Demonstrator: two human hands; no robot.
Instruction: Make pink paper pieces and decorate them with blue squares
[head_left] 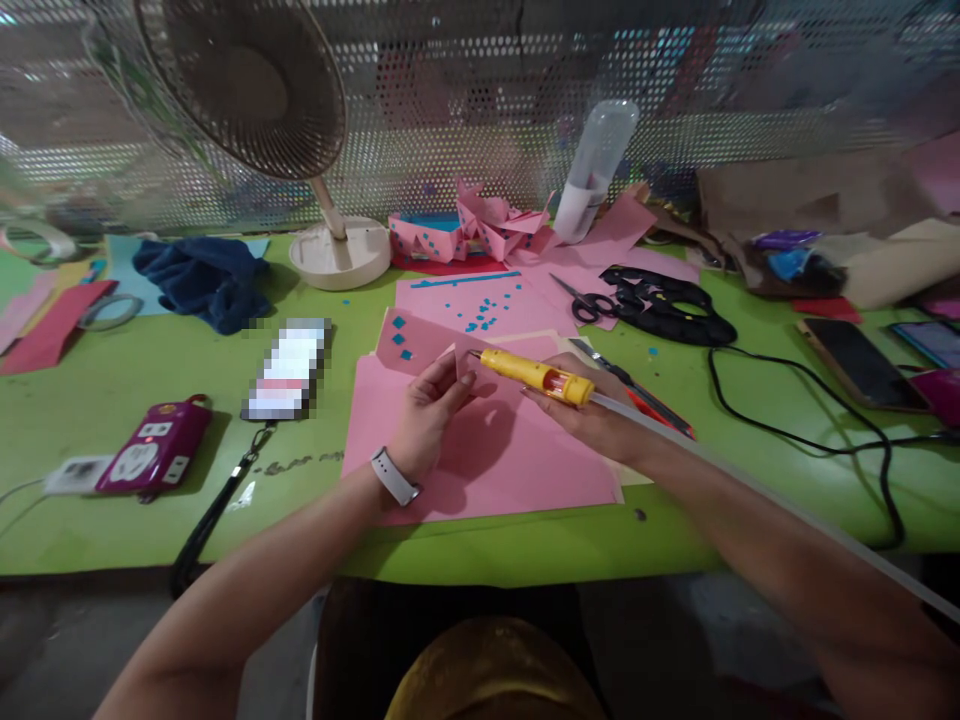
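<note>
My left hand (429,415), with a pale band on the wrist, pinches a folded pink paper strip (421,350) that carries several small blue diamonds. My right hand (574,405) is closed around a yellow glue gun (536,373). Its metal nozzle points left and sits at the strip's edge, close to my left fingertips; whether it touches cannot be made out. A long whitish stick (675,422) runs from the gun's back end along my right forearm. Beneath both hands lies a pink paper sheet (480,485).
Behind are small blue paper pieces (484,315), scissors (589,300), folded pink paper shapes (480,230), a fan (341,255) and a clear bottle (596,180). A cutter knife (634,385) lies right. Leftward are a phone (289,370) and a purple power socket (156,447). A black cable (795,425) loops at right.
</note>
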